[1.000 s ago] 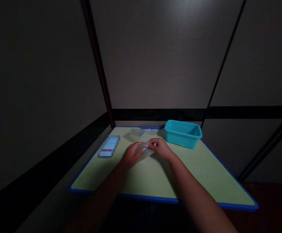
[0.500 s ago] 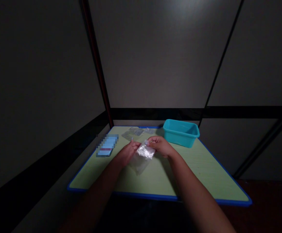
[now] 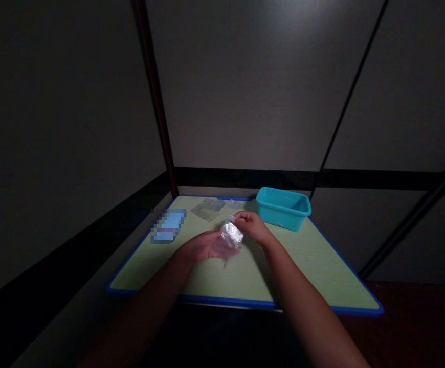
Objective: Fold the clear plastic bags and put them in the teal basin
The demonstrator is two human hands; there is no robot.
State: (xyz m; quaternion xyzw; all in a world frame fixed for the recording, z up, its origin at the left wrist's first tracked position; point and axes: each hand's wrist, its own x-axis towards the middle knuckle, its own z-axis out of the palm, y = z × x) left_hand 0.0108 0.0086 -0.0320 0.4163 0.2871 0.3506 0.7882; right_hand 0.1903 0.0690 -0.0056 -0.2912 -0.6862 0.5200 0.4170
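Observation:
A clear plastic bag, crinkled and shiny, hangs over the near-middle part of the table. My right hand pinches its top edge between thumb and fingers. My left hand is on the bag's left side, palm turned up. Its fingers stretch out behind and beneath the plastic and show partly through it, with the thumb near the bag's upper left. A thin tail of plastic dangles below the left fingers. Whether anything is inside the bag, I cannot tell.
More clear plastic bags lie flat at the back of the light green table, which has a blue edge. A turquoise bin stands at the back right. On the left lies a phone-like blurred object. Walls rise behind and left.
My left hand has gone from pinching the bag's upper left to lying palm-up with fingers extended beneath it. The bag looks more bunched. My right hand keeps its pinch.

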